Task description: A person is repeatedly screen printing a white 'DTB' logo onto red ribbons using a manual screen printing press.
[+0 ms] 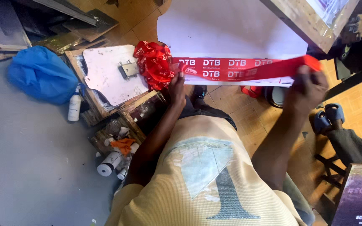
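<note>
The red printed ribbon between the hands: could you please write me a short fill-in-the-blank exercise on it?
1. The left hand and right hand stretch a ribbon coloured ____.
2. The ribbon's loose pile lies beside the ____ hand.
3. The bag on the grey floor is ____.
4. The lettering on the ribbon is ____.

Missing words: red; left; blue; white

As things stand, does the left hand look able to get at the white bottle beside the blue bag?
Probably not without letting go. The left hand pinches the red ribbon, stretched across to the right hand. The white bottle stands well off to the left, past the wooden frame; nothing covers it.
</note>
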